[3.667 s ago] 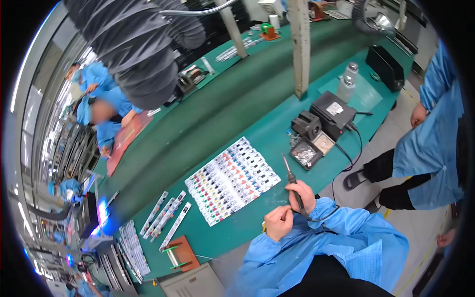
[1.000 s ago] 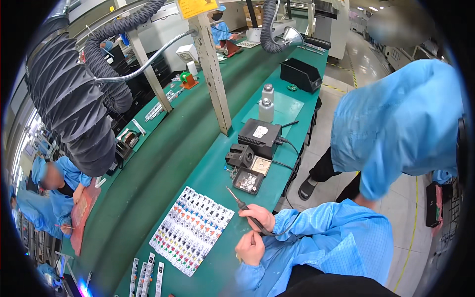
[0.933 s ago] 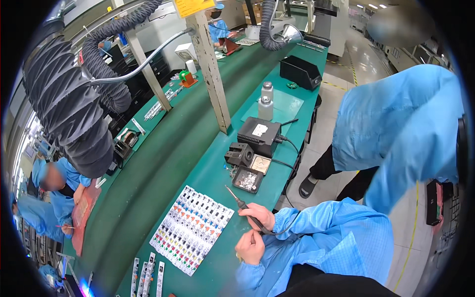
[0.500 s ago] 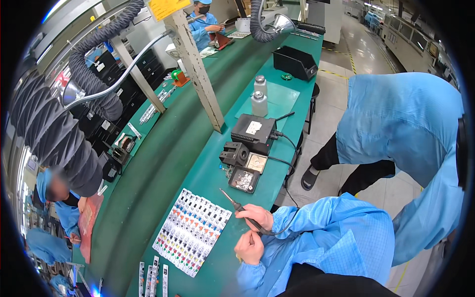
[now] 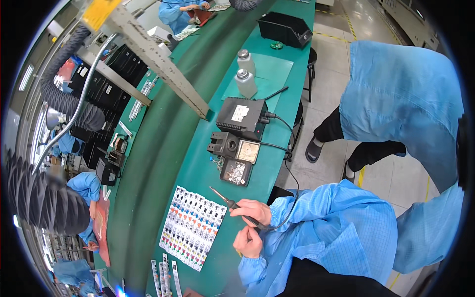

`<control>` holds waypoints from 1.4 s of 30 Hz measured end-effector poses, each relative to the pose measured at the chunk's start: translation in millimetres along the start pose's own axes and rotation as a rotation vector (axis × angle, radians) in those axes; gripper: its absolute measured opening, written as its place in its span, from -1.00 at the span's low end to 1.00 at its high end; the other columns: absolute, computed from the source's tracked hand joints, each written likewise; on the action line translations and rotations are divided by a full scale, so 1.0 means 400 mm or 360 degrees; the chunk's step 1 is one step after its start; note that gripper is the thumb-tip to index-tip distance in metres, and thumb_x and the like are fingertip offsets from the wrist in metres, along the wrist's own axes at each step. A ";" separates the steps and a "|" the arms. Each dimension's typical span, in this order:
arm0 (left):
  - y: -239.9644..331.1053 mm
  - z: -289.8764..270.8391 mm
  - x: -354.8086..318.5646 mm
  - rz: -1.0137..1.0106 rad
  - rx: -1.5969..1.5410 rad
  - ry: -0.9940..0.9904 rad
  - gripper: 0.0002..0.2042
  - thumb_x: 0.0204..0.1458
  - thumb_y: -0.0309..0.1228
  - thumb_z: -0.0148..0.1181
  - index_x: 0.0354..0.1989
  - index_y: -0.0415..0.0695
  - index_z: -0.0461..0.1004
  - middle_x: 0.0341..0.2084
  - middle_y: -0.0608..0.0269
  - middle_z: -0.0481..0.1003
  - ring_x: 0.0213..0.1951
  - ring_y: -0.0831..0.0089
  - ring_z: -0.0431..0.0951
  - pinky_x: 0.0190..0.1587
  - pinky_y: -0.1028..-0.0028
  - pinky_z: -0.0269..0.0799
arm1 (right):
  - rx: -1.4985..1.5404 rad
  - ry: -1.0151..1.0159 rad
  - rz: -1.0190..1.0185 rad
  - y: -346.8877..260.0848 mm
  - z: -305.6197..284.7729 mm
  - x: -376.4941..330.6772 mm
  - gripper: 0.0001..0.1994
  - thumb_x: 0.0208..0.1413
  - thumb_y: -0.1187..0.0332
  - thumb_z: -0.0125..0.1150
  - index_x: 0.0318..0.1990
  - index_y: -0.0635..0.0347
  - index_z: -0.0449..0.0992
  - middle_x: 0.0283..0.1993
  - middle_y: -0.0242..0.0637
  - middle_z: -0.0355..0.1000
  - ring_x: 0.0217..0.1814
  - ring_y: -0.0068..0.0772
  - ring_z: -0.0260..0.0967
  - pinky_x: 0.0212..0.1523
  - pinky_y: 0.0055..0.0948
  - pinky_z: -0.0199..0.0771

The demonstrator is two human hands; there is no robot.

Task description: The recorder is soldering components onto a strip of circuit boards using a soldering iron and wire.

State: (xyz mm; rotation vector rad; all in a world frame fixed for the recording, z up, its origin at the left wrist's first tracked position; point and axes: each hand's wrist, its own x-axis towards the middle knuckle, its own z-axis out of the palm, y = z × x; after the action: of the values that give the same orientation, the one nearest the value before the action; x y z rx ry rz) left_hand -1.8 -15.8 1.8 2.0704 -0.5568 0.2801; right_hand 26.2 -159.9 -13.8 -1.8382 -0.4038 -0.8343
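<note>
My right hand [image 5: 255, 212] is closed around the handle of a soldering iron [image 5: 231, 203]. Its metal tip points up and left, near the upper right edge of a panel of small circuit boards [image 5: 193, 227]. Rows of blue, orange, black, red and green parts fill that panel, which lies on the green bench. Just below, my left hand [image 5: 248, 242] is closed, fingers curled in; whatever they hold is hidden. A bit of yellow shows by its wrist. From the iron's handle a dark cable loops past my right sleeve to a black soldering station [image 5: 241, 118].
Beyond the panel are an iron holder [image 5: 221, 144], a square sponge tray [image 5: 248, 151] and a tray of solder scraps [image 5: 235, 172]. Two bottles [image 5: 246, 83] and a black bin [image 5: 284, 29] stand farther back. Loose board strips [image 5: 165, 278] lie nearer. A person [image 5: 401, 99] stands at right.
The whole view has shifted, so the bench things sit higher and farther left. Both my hands keep their closed grips, and the iron stays in my right hand near the panel.
</note>
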 end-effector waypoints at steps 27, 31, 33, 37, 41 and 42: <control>-0.016 0.000 -0.010 0.0195 0.0149 0.0086 -0.96 -0.11 -0.57 0.18 -0.52 -0.17 0.52 -0.72 0.20 0.39 -0.68 0.26 0.41 -0.60 0.33 0.27 | -0.0185 -0.0187 -0.0119 -0.024 0.001 0.012 -0.56 -0.10 0.60 0.15 0.03 0.19 0.40 -0.16 -0.06 0.38 -0.18 0.00 0.38 -0.19 -0.24 0.40; -0.015 -0.005 -0.009 0.0192 0.0156 0.0108 -0.96 -0.10 -0.53 0.17 -0.52 -0.15 0.53 -0.69 0.16 0.43 -0.64 0.19 0.45 -0.56 0.27 0.32 | -0.0211 -0.0153 -0.0182 -0.027 0.016 0.013 -0.52 -0.09 0.71 0.05 0.07 0.22 0.36 -0.14 -0.04 0.39 -0.21 0.02 0.38 -0.24 -0.23 0.40; -0.016 -0.009 -0.007 0.0227 0.0119 0.0138 -0.95 -0.11 -0.52 0.16 -0.51 -0.15 0.55 -0.65 0.12 0.47 -0.61 0.14 0.48 -0.54 0.24 0.35 | -0.0273 -0.0161 -0.0102 -0.030 0.023 0.011 -0.53 -0.11 0.73 0.01 0.04 0.21 0.39 -0.20 -0.07 0.38 -0.26 0.02 0.36 -0.26 -0.26 0.39; -0.020 -0.014 -0.003 0.0205 0.0106 0.0133 -0.94 -0.09 -0.46 0.13 -0.49 -0.09 0.54 -0.62 0.16 0.48 -0.56 0.12 0.49 -0.54 0.20 0.39 | -0.0389 -0.0119 -0.0021 -0.031 0.032 0.002 -0.59 -0.08 0.71 0.00 -0.02 0.22 0.42 -0.28 -0.09 0.36 -0.30 -0.02 0.36 -0.29 -0.28 0.37; -0.028 -0.017 -0.004 0.0179 0.0084 0.0131 -0.94 -0.11 -0.46 0.15 -0.48 -0.11 0.54 -0.60 0.16 0.50 -0.55 0.12 0.51 -0.51 0.21 0.42 | -0.0382 -0.0185 0.0060 -0.010 0.037 -0.013 -0.56 -0.12 0.64 0.05 0.01 0.19 0.40 -0.23 -0.09 0.33 -0.22 -0.02 0.35 -0.22 -0.27 0.36; -0.031 -0.019 -0.005 0.0121 0.0071 0.0071 -0.92 -0.12 -0.48 0.15 -0.44 -0.15 0.55 -0.57 0.13 0.53 -0.53 0.12 0.53 -0.47 0.22 0.45 | -0.0338 -0.0205 0.0195 -0.004 0.041 -0.018 -0.55 -0.14 0.67 0.04 0.00 0.19 0.41 -0.24 -0.09 0.33 -0.23 -0.03 0.35 -0.23 -0.27 0.36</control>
State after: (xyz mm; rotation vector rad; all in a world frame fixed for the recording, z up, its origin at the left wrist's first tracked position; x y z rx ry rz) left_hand 2.9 -3.1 -4.2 2.0837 -0.6082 0.3854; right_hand 26.0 -143.4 -21.7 -2.0990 -0.2882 -0.6984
